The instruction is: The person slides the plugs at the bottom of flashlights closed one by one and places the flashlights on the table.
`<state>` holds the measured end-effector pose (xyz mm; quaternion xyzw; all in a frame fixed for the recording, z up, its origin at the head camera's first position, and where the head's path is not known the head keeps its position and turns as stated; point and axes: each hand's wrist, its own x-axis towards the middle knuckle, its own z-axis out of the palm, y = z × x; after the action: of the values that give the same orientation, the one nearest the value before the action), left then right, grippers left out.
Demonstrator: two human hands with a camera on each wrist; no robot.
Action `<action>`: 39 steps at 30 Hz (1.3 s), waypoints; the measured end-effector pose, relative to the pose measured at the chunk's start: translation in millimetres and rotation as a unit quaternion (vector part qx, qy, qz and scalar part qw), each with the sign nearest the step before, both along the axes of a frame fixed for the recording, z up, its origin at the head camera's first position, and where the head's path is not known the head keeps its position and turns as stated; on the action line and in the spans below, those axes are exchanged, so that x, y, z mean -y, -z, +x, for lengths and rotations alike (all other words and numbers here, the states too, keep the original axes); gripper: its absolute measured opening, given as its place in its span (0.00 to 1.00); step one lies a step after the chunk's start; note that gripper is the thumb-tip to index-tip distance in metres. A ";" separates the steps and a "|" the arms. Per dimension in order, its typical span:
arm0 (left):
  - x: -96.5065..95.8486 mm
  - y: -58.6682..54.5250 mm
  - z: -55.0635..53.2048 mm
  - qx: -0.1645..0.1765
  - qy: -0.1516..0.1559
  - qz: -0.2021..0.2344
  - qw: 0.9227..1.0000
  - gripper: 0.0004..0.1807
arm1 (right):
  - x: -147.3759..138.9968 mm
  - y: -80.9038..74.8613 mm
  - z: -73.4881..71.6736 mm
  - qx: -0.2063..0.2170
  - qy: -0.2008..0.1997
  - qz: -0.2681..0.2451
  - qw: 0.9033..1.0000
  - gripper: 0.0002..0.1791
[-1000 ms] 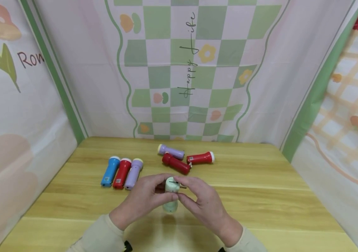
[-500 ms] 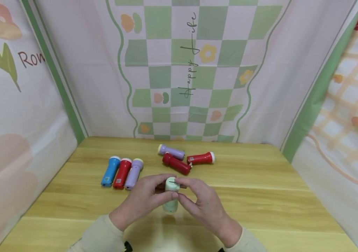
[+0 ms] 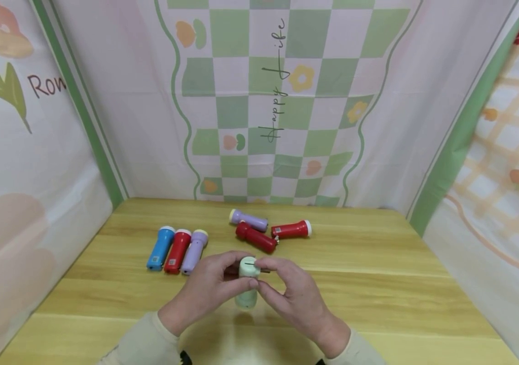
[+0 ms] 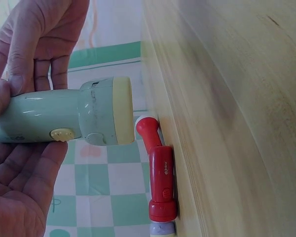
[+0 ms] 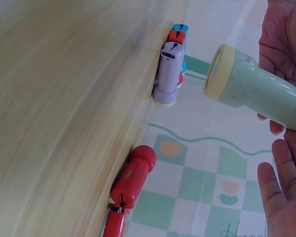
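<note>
A light green flashlight [image 3: 247, 299] with a cream rim hangs lens down above the table, its tail end up. In the head view my left hand [image 3: 209, 284] grips it from the left, thumb across the body. My right hand [image 3: 298, 299] pinches the tail end from the right, with the index fingertip by a dark slot on top. A short brownish piece [image 3: 265, 271] sticks out to the right under that finger; its kind cannot be told. The left wrist view shows the flashlight's cream switch [image 4: 62, 135]. Parts of both hands' fingers are hidden behind the body.
At the left lie a blue flashlight [image 3: 160, 248], a red one [image 3: 178, 252] and a purple one [image 3: 194, 252], side by side. Farther back lie another purple one [image 3: 249, 220], a dark red one [image 3: 256, 236] and a red one [image 3: 291, 229]. Fabric walls border the wooden table [image 3: 378, 284].
Both hands stay nearly in place around the light green flashlight. Its tail end and the right fingertips have shifted very slightly, and the brownish piece shows a little less.
</note>
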<state>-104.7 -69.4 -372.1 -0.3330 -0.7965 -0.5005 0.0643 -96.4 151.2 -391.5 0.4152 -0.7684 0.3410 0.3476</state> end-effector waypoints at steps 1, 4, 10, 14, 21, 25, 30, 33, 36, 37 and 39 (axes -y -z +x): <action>0.1 0.0 0.1 0.000 -0.001 -0.001 1.000 0.20 | 0.1 0.0 -0.1 -0.001 -0.001 0.001 1.000 0.17; 0.6 0.4 0.4 -0.002 -0.005 -0.004 1.000 0.20 | 0.6 -0.1 -0.5 -0.004 -0.004 0.002 1.000 0.16; 1.5 1.0 1.4 -0.003 -0.008 -0.007 1.000 0.20 | 0.6 0.8 -1.2 -0.004 -0.010 0.000 1.000 0.15; 1.3 1.8 1.9 -0.006 -0.008 -0.005 1.000 0.19 | -0.5 2.3 -1.5 0.001 -0.010 0.000 1.000 0.15; 1.2 3.0 1.8 -0.017 -0.011 -0.006 1.000 0.18 | -1.8 3.0 -2.8 0.011 -0.022 0.001 1.000 0.15; 1.4 2.3 2.2 -0.020 -0.016 -0.011 1.000 0.18 | -2.2 2.2 -2.9 0.014 -0.026 0.002 1.000 0.15; 1.6 0.2 3.5 -0.002 -0.019 -0.011 1.000 0.18 | -2.0 1.0 -2.9 0.024 -0.034 0.001 0.999 0.16; 1.3 -0.5 3.7 0.005 -0.018 -0.009 1.000 0.18 | -1.5 0.1 -3.4 0.020 -0.042 -0.001 0.999 0.17; 1.3 -0.3 3.8 0.003 -0.015 -0.006 1.000 0.18 | -1.4 -0.7 -3.8 0.017 -0.048 -0.003 0.999 0.17; 1.3 -0.1 3.8 0.001 -0.014 -0.005 1.000 0.18 | -1.5 -0.9 -3.9 0.016 -0.048 -0.002 0.999 0.17; 1.2 0.1 3.7 -0.001 -0.013 -0.002 1.000 0.18 | -1.6 -1.2 -3.9 0.017 -0.050 -0.002 0.999 0.17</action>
<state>-101.0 -70.6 -372.2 -0.3233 -0.8016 -0.4980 0.0708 -100.3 152.8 -390.2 0.4461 -0.7518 0.3666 0.3183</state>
